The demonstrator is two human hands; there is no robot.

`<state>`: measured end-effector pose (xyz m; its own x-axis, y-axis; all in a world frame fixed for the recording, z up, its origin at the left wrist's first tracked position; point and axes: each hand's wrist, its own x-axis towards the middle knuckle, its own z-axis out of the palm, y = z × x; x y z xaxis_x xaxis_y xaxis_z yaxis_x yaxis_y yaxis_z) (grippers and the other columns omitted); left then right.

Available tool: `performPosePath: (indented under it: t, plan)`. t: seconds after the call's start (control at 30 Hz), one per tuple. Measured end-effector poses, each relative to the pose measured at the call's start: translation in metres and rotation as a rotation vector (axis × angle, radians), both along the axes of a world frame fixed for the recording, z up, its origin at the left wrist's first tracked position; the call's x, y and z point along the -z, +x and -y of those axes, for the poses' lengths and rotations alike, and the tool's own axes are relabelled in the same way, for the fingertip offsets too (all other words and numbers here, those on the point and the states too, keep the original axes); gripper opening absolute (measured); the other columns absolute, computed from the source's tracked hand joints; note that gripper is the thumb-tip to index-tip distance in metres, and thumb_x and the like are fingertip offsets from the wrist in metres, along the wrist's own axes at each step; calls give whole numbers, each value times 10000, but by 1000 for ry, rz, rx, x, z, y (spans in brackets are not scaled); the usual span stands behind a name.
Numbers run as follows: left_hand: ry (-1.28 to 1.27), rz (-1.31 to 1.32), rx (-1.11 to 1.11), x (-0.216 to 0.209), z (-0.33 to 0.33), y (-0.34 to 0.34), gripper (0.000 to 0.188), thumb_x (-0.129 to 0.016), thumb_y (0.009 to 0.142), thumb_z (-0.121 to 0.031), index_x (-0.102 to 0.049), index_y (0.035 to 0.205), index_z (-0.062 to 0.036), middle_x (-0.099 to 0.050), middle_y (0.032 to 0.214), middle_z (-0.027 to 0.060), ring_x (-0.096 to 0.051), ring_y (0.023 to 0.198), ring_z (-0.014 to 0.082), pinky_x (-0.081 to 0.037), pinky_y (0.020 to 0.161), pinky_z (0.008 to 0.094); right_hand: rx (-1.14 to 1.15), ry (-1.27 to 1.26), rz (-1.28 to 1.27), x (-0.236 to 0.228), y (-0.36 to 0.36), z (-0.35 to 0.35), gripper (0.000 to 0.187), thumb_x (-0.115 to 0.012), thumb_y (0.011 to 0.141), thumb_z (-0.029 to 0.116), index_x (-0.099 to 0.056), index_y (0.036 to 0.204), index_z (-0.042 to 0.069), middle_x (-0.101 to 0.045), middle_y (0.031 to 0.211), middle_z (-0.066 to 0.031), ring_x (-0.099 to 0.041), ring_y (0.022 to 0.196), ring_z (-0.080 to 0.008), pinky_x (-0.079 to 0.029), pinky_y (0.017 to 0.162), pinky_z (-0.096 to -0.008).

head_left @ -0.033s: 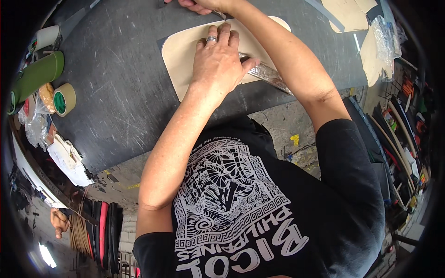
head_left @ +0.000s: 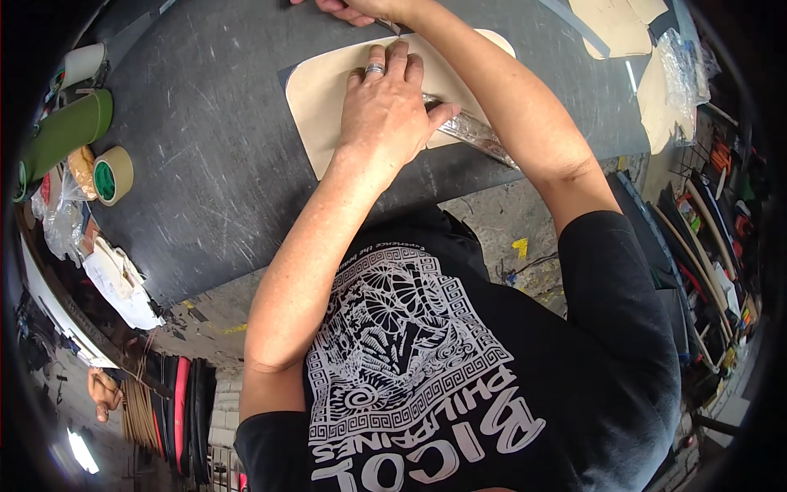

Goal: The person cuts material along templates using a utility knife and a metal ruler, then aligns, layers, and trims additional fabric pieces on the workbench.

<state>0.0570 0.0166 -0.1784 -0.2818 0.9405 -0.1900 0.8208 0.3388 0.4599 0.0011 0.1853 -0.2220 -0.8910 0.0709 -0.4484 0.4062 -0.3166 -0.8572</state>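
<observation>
My left hand (head_left: pixel 384 115) lies flat on a beige sheet with rounded corners (head_left: pixel 316 98), fingers stretched out and a ring on one of them. Its thumb rests over a shiny, silvery bar (head_left: pixel 475 135) that runs out from under the palm toward my right forearm. Partly cut off by the top edge, my right hand (head_left: pixel 361 10) is closed just beyond the sheet's far edge. A slim, blade-like piece (head_left: pixel 388 26) shows below it, close to that edge; the rest of what it grips is hidden. A dark sheet (head_left: pixel 284 75) peeks out from under the beige one.
A scratched dark tabletop (head_left: pixel 205 156) spreads under everything. On its left side are a tape roll (head_left: pixel 115 175), a green roll (head_left: pixel 70 135) and plastic bags. Beige offcuts (head_left: pixel 611 29) and clear plastic (head_left: pixel 680 74) lie far right. Another person (head_left: pixel 104 394) is at lower left.
A dark tip near my right fingers at the top edge has slipped out of view. The person at lower left has shifted slightly. My left hand and the sheet stay still.
</observation>
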Motion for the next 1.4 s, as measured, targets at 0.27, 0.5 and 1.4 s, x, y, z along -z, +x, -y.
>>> performPosePath:
  t: [0.27, 0.5, 1.4]
  plan:
    - [40, -17, -12, 6, 8, 0, 809, -641, 931, -607, -558, 1371, 66, -446, 1528, 205, -406, 1438, 364, -430, 1100, 548, -10, 51, 5, 6, -1, 7, 634, -403, 1057, 634, -608, 1091, 36, -379, 591, 46, -289, 410, -78, -233, 372, -266]
    - [31, -13, -10, 6, 10, 1, 805, -661, 920, -599, -565, 1364, 67, -457, 1514, 204, -405, 1436, 361, -433, 1095, 548, 0, 79, 57, 1, 1, 11, 646, -409, 1053, 639, -610, 1088, 26, -378, 594, 45, -290, 414, -77, -230, 372, -256]
    - [-95, 79, 36, -41, 42, -14, 892, -803, 825, -514, -476, 1463, 16, -395, 1585, 171, -348, 1490, 368, -410, 1159, 510, 67, 1025, -454, -118, 13, 32, 408, -597, 1023, 416, -673, 1116, 27, -673, 908, -215, -707, 870, -372, -539, 794, -435]
